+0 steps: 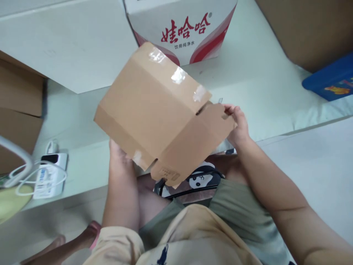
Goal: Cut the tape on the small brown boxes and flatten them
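Observation:
An unfolded brown cardboard box [143,106] is held up over my lap, tilted, with its flaps spread. Bits of clear tape shine along its far flap, and a small printed label shows on the near flap. My right hand [239,123] pinches the flap on the right between thumb and fingers. Beneath the left edge, my left hand [119,151] supports the cardboard; most of its fingers are hidden under it.
A white carton with red lettering [187,33] stands at the back, beside a large white box [68,44]. On the left lies a white power bank [51,176] with a looped cable. A blue case [331,79] and a brown carton [306,29] sit at right.

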